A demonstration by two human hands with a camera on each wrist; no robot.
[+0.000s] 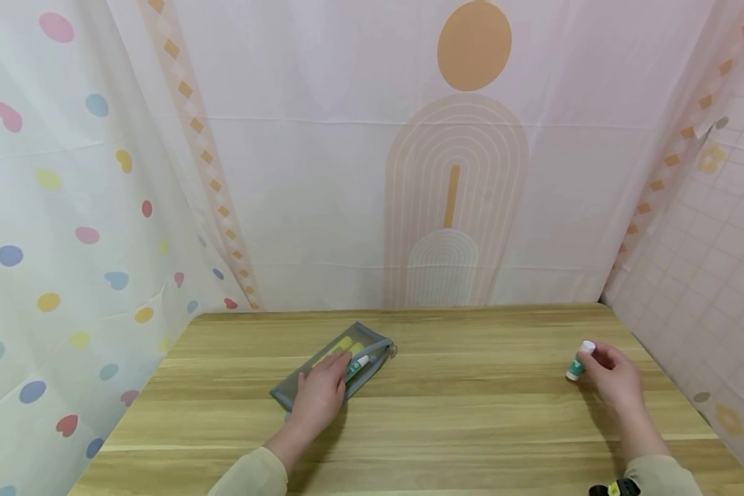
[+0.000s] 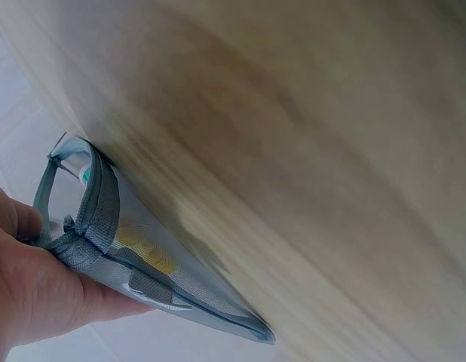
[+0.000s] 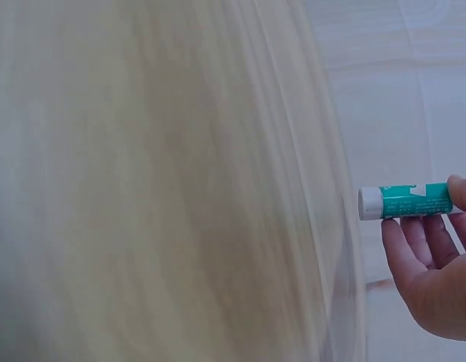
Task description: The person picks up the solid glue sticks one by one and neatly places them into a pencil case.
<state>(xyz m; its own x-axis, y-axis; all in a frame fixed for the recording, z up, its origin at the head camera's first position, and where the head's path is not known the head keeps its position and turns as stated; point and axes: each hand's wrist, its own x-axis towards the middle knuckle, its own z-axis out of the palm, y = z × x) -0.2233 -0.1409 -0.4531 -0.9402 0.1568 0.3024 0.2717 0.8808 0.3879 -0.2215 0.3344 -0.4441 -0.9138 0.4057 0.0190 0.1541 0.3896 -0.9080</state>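
Note:
A grey mesh zip pouch [image 1: 359,332] lies slanted on the table, left of centre, its mouth gaping in the left wrist view. Yellow items [image 1: 345,342] show through the mesh, and a teal-and-white tube [image 1: 358,365] shows at the opening. My left hand [image 1: 319,394] lies over the pouch and pinches its edge between thumb and fingers. Far to the right, my right hand [image 1: 616,377] grips a teal glue stick [image 3: 415,200] with white ends. The glue stick stands nearly upright, close over the table, with thumb and fingertips around its upper part.
The wood-grain table [image 1: 459,406] stretches between the two hands. Patterned curtains [image 1: 322,207] hang behind it and along both sides. A black band with a yellow patch [image 1: 614,489] sits by the right sleeve.

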